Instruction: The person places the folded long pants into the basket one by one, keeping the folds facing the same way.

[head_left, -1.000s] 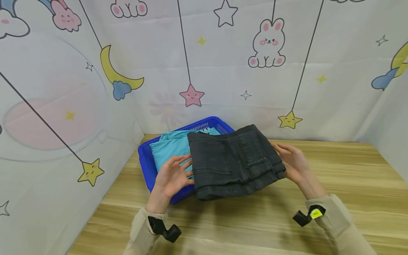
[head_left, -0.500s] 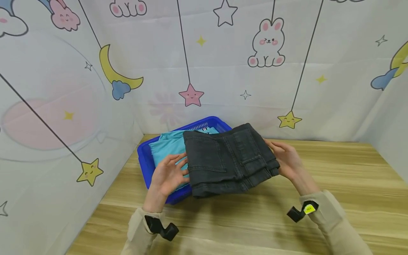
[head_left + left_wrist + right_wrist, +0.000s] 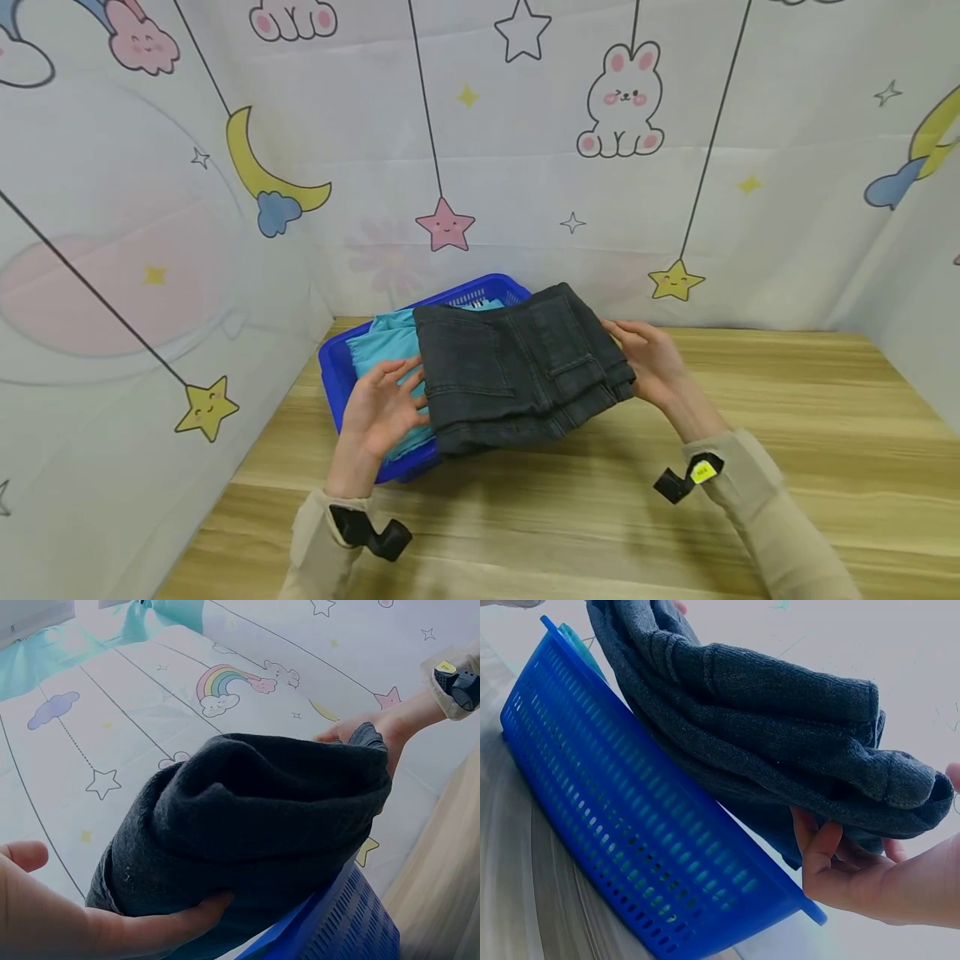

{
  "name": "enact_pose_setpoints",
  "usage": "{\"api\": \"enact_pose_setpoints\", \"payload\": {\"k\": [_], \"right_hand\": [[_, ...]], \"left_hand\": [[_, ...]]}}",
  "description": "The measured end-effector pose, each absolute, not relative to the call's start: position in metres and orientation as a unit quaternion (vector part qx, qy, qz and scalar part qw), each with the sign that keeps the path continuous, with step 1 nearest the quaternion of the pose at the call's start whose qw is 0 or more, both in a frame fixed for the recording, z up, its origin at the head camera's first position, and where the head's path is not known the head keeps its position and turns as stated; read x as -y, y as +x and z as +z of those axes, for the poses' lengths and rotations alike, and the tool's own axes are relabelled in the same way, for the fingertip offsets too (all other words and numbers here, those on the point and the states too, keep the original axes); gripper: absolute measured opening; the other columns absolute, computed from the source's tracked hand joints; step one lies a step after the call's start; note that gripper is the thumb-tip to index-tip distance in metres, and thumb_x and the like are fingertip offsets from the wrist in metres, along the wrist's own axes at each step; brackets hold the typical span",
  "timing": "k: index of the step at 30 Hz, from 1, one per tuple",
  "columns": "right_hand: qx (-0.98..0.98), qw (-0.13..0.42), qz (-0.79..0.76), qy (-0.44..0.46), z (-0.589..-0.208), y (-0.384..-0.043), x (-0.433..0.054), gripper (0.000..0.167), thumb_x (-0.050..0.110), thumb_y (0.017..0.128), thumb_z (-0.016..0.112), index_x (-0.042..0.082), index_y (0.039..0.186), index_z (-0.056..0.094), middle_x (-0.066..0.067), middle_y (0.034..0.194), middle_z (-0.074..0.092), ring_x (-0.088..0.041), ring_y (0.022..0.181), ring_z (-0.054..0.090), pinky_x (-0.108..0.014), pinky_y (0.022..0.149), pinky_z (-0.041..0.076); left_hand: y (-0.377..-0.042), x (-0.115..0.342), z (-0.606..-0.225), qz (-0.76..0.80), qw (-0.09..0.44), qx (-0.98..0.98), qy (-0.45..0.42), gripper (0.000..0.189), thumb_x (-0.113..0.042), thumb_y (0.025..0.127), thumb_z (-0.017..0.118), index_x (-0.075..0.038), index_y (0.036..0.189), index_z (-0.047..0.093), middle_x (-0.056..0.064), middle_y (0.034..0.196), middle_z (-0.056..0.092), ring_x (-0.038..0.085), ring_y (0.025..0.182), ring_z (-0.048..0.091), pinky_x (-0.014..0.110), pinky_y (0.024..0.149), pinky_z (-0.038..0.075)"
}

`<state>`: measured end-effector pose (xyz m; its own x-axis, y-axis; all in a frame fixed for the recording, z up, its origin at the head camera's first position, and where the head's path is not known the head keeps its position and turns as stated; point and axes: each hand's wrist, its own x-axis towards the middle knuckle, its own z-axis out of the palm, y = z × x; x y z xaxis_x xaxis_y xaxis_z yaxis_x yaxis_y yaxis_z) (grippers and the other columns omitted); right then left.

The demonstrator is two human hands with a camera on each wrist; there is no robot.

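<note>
Folded black jeans (image 3: pixel 487 358) hang in the air, tilted, partly over a blue plastic basket (image 3: pixel 341 400). My left hand (image 3: pixel 378 408) holds their left side, with fingertips tucked under the edge. In the left wrist view, one finger (image 3: pixel 187 922) lies against the dark fabric while the thumb stands apart from it. At the other end, my right hand (image 3: pixel 651 362) grips the right edge; the right wrist view shows bent fingers (image 3: pixel 821 847) under the layers. Light-blue folded clothes (image 3: pixel 390 342) lie in the basket, partly hidden by the jeans.
A wood-grain table (image 3: pixel 787 417) carries the basket near its back left. White printed cloth walls (image 3: pixel 525 183) rise behind and at both sides. Black wrist cameras (image 3: pixel 371 533) are strapped over the beige sleeves (image 3: pixel 750 500).
Both hands have carried the jeans a little to the left and slightly up, so they cover more of the basket. The grip looks the same.
</note>
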<state>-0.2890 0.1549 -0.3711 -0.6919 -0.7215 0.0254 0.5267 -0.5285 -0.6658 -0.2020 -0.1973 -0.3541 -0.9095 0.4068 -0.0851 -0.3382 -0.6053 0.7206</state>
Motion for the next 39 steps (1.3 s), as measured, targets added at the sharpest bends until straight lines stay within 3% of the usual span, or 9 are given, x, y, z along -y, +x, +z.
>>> {"api": "enact_pose_setpoints", "payload": {"k": [6,13,22,30,34,39], "right_hand": [[-0.333,0.359,-0.861,-0.141,-0.37,-0.295,-0.146,0.056,0.032,0.097,0.022,0.023,0.143,-0.008,-0.001,0.122,0.048,-0.013,0.063,0.042,-0.026,0.055,0.038],[-0.326,0.359,-0.865,-0.128,-0.37,-0.297,-0.137,0.056,0.032,0.096,0.023,0.023,0.144,-0.005,0.0,0.123,0.047,-0.013,0.081,0.049,-0.027,0.062,0.04],[-0.328,0.359,-0.865,-0.127,-0.369,-0.304,-0.128,0.055,0.033,0.096,0.021,0.024,0.144,-0.005,-0.001,0.125,0.044,-0.013,0.066,0.041,-0.027,0.057,0.037],[-0.335,0.357,-0.865,-0.113,-0.365,-0.31,-0.119,0.057,0.034,0.096,0.026,0.024,0.144,-0.003,-0.001,0.131,0.03,-0.013,0.077,0.045,-0.027,0.061,0.037],[-0.353,0.353,-0.86,-0.108,-0.363,-0.313,-0.114,0.056,0.034,0.096,0.026,0.023,0.145,0.001,0.0,0.129,0.034,-0.012,0.075,0.046,-0.026,0.06,0.038],[-0.365,0.351,-0.855,-0.112,-0.363,-0.317,-0.108,0.056,0.033,0.096,0.025,0.022,0.144,0.0,0.0,0.125,0.04,-0.012,0.077,0.048,-0.026,0.064,0.041]], "left_hand": [[-0.203,0.203,-0.353,0.896,0.2,-0.394,0.046,0.052,-0.028,0.095,0.02,-0.017,0.142,0.001,0.0,0.134,0.019,0.025,0.112,0.025,0.04,0.087,0.027],[-0.204,0.208,-0.353,0.896,0.197,-0.394,0.05,0.05,-0.029,0.096,0.019,-0.017,0.142,0.004,0.0,0.13,0.024,0.022,0.105,0.031,0.038,0.085,0.027],[-0.205,0.215,-0.353,0.905,0.184,-0.381,0.042,0.054,-0.029,0.095,0.019,-0.018,0.142,-0.005,-0.001,0.132,0.016,0.021,0.102,0.02,0.034,0.082,0.019],[-0.205,0.221,-0.353,0.912,0.185,-0.364,0.046,0.059,-0.029,0.095,0.019,-0.021,0.142,-0.015,-0.001,0.146,-0.003,0.022,0.113,0.013,0.038,0.089,0.017],[-0.206,0.223,-0.353,0.915,0.182,-0.358,0.042,0.059,-0.029,0.095,0.02,-0.022,0.142,-0.015,-0.002,0.148,-0.008,0.021,0.113,0.012,0.038,0.091,0.015],[-0.206,0.227,-0.353,0.915,0.182,-0.357,0.045,0.059,-0.03,0.095,0.019,-0.022,0.142,-0.015,-0.002,0.148,-0.007,0.026,0.125,0.005,0.044,0.097,0.011]]}}
